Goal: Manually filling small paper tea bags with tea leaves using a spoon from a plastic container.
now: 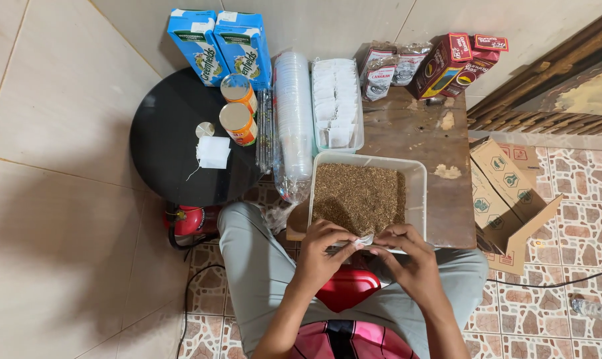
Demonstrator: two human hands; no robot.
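Pinching a small white filter bag [362,240] between the fingers of my 2 hands, left hand [324,242] and right hand [402,244] both clenched on it, just at the near rim of the tub [417,193] of brown loose grains [358,196] beyond my fingertips. I judge I am at the filling step; next calls for spreading the bag's mouth open.

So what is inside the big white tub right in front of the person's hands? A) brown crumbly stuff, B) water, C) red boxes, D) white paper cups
A: the white tub is filled with a brown, crumbly loose material, and both hands, left hand and right hand, hold a small white bag at its near edge.
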